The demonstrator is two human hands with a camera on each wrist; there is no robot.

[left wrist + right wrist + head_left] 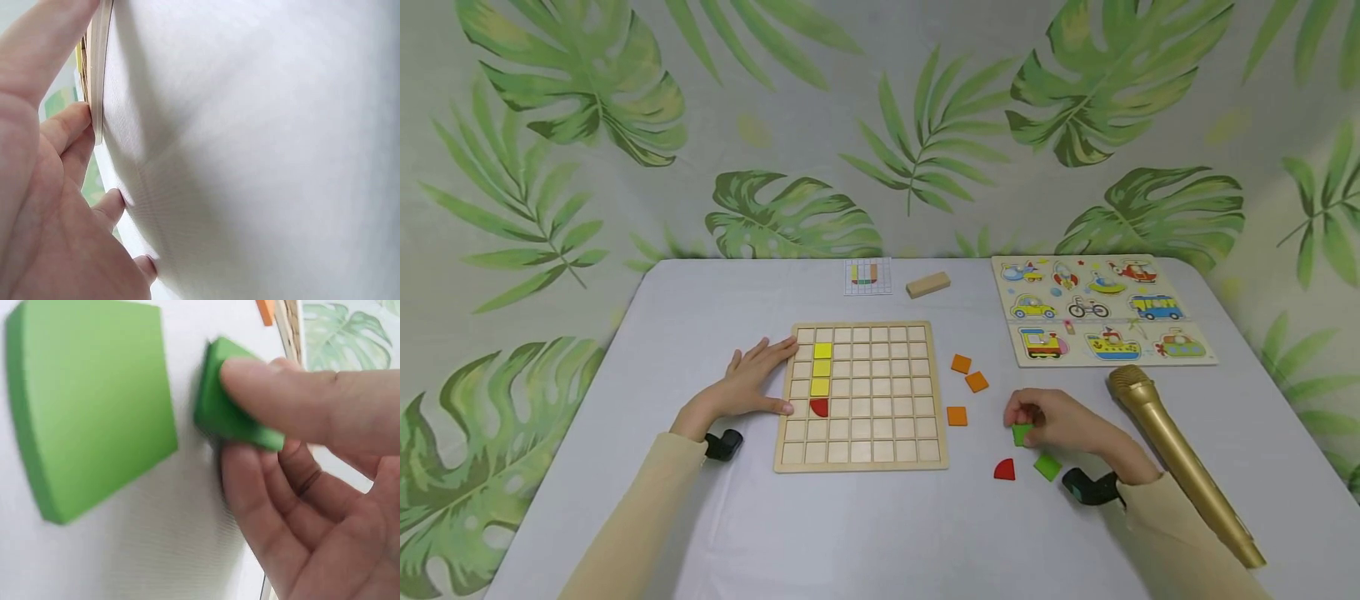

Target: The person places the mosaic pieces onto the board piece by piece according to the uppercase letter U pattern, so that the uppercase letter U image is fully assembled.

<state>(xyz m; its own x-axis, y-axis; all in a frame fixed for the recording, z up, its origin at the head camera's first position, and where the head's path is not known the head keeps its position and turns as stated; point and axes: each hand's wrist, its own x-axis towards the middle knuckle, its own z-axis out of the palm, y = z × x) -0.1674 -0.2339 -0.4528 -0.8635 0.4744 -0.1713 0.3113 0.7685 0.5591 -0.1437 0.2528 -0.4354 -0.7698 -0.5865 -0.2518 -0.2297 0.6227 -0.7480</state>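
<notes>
My right hand (1063, 423) pinches a green square tile (234, 403) between thumb and fingers, right of the wooden grid board (861, 465). A second green tile (1047, 467) lies on the table just beside it, large in the right wrist view. With fingers spread, my left hand (741, 385) rests at the board's left edge, thumb and index fingertip touching the frame. On the board, three yellow squares (822, 367) stand in a column, and a red quarter-round tile (819, 407) sits directly below them. Another red quarter-round tile (1004, 470) lies near my right hand.
Several orange squares (957, 416) lie right of the board. Behind it are a small pattern card (868, 282) and a wooden block (928, 285). A vehicle puzzle board (1105, 321) occupies the back right. Along my right forearm lies a gold microphone (1183, 462).
</notes>
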